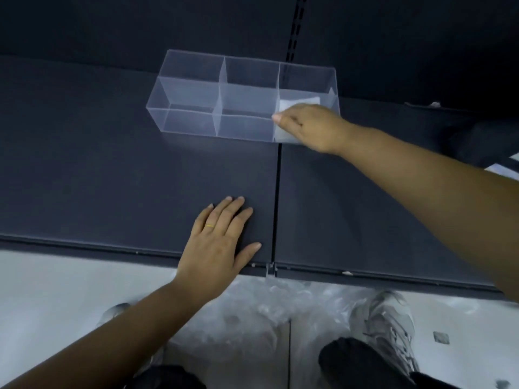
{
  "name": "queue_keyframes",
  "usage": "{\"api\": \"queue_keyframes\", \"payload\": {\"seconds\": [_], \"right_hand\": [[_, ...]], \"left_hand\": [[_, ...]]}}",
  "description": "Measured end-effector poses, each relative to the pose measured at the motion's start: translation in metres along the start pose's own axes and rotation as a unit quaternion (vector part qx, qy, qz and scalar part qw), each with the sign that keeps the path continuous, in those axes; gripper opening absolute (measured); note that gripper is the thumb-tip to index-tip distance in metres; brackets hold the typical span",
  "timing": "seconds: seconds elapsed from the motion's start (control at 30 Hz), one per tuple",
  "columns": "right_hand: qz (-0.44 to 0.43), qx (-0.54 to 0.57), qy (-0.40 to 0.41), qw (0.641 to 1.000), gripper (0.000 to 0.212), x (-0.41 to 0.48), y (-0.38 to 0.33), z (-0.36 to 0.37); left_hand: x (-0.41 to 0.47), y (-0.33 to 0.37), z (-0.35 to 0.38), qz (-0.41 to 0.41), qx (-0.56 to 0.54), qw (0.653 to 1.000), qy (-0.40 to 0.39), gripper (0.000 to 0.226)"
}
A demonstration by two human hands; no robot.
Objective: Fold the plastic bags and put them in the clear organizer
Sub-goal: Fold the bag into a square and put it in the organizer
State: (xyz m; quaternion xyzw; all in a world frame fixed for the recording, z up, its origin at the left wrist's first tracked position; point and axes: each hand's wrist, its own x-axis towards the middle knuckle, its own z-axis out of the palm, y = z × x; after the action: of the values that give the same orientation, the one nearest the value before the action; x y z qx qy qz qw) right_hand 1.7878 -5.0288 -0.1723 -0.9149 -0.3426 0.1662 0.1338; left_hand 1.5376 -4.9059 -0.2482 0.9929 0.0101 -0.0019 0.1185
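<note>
A clear organizer (196,94) with several compartments stands at the back of the dark shelf. My right hand (306,126) reaches into its near right compartment, fingers curled down onto a folded white plastic bag (289,103) that lies inside; whether the fingers grip the bag or only press it is hidden by the hand. My left hand (222,237) lies flat on the shelf near the front edge, fingers straight, holding nothing. A heap of loose clear plastic bags (269,313) lies on the floor below the shelf, between my feet.
The dark shelf (112,178) has a seam running front to back just right of my left hand. A dark back panel with a slotted rail (295,32) rises behind the organizer. My shoes (387,324) stand on the pale floor beside the bags.
</note>
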Motion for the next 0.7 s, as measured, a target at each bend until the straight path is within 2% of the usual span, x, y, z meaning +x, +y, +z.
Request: {"api": "queue_keyframes", "payload": {"seconds": [0.07,0.13,0.17,0.23,0.27,0.3,0.33,0.37,0.4,0.43,0.5,0.6,0.67,0.7], "right_hand": [[-0.056,-0.008,0.092,0.994,0.051,-0.026,-0.011,0.004],[-0.147,0.027,0.203,0.968,0.037,-0.073,-0.026,0.020],[-0.196,0.051,0.214,0.956,0.033,-0.105,-0.035,0.034],[-0.285,0.058,0.150,0.945,0.032,-0.169,-0.047,0.072],[-0.313,0.028,0.077,0.946,0.032,-0.195,-0.048,0.094],[-0.311,-0.008,-0.019,0.950,0.036,-0.212,-0.046,0.114],[-0.283,-0.039,-0.114,0.951,0.049,-0.222,-0.043,0.132],[-0.249,-0.063,-0.174,0.951,0.065,-0.226,-0.038,0.149],[-0.225,-0.069,-0.195,0.952,0.077,-0.224,-0.034,0.163],[-0.202,-0.065,-0.188,0.959,0.082,-0.220,-0.034,0.171],[-0.155,-0.034,-0.154,0.975,0.076,-0.211,-0.038,0.178],[-0.148,0.051,-0.063,0.986,0.030,-0.212,-0.051,0.163],[-0.115,0.150,-0.001,0.982,0.005,-0.214,-0.058,0.136],[-0.080,0.213,0.026,0.974,0.003,-0.213,-0.059,0.121]], "left_hand": [[-0.002,0.000,0.000,0.010,0.031,0.999,-0.021,0.067],[-0.004,-0.002,0.002,0.016,0.047,0.998,-0.035,0.068],[-0.006,-0.003,0.003,0.019,0.051,0.998,-0.037,0.069],[-0.010,-0.005,0.004,0.024,0.055,0.998,-0.036,0.069],[-0.012,-0.006,0.004,0.027,0.057,0.997,-0.036,0.069],[-0.014,-0.007,0.005,0.029,0.059,0.997,-0.036,0.069],[-0.015,-0.007,0.004,0.029,0.057,0.997,-0.039,0.069],[-0.016,-0.008,0.003,0.029,0.053,0.997,-0.045,0.069],[-0.018,-0.008,0.002,0.030,0.047,0.997,-0.051,0.070],[-0.019,-0.009,0.001,0.031,0.040,0.997,-0.053,0.070],[-0.024,-0.011,-0.002,0.034,0.016,0.998,-0.051,0.071],[-0.031,-0.011,-0.014,0.004,-0.131,0.990,-0.059,0.063],[-0.032,-0.009,-0.029,-0.050,-0.269,0.958,-0.087,0.059],[-0.031,-0.008,-0.039,-0.068,-0.335,0.934,-0.106,0.057]]}}
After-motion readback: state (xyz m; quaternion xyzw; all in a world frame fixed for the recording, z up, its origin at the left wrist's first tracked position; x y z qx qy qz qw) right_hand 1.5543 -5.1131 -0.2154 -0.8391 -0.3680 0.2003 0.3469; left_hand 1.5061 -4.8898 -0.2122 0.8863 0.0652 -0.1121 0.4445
